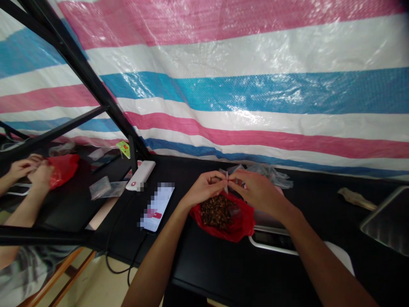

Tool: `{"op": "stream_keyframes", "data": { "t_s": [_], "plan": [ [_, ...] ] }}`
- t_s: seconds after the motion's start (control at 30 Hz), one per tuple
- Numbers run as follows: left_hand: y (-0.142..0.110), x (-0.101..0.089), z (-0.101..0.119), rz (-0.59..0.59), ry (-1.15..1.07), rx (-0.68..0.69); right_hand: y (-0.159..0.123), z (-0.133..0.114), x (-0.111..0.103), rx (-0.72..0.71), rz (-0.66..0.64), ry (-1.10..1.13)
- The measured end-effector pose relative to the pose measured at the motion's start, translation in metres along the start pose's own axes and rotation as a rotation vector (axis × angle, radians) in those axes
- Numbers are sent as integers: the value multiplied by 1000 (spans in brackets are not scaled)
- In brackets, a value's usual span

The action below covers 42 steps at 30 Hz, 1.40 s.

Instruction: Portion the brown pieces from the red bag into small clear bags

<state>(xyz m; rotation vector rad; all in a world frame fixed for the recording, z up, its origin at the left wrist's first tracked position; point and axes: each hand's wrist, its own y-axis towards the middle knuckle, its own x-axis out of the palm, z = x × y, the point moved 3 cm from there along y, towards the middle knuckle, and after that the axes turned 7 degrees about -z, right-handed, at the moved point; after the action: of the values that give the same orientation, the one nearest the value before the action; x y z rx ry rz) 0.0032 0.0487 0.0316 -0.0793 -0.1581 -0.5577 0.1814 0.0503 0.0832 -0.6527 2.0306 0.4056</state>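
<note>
Both of my hands meet above a red plastic bag (pixel 220 232) that lies open on the black table. Small brown dried pieces (pixel 217 212) fill part of the bag; their kind is too small to tell. My left hand (pixel 207 186) pinches one side of a small clear plastic bag (pixel 226 177), and my right hand (pixel 252 184) pinches the other side. The fingers cover most of that small bag. Behind my right hand lies a heap of clear plastic bags (pixel 275 175).
Left of my arm are a lit phone (pixel 158 209) with a cable and a white power bank (pixel 140 175). A white-edged device (pixel 271 245) sits under my right forearm. Beyond a black frame, a co-worker's hands (pixel 36 170) hold something near another red bag (pixel 64 170).
</note>
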Motion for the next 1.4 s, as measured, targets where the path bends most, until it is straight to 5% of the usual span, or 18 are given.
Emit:
{"op": "stream_keyframes", "data": {
  "t_s": [0.47, 0.77, 1.17, 1.4],
  "plan": [
    [5, -9, -19, -68, -61, -54, 4, 2, 9, -11, -48, -23],
    [3, -5, -5, -29, 180, 82, 4, -5, 8, 45, -48, -92],
    [1, 0, -4, 141, 597, 184, 6, -12, 13, 22, 39, -182],
    [-4, -6, 4, 239, 601, 186, 5, -11, 0, 108, 286, -175]
  ]
}}
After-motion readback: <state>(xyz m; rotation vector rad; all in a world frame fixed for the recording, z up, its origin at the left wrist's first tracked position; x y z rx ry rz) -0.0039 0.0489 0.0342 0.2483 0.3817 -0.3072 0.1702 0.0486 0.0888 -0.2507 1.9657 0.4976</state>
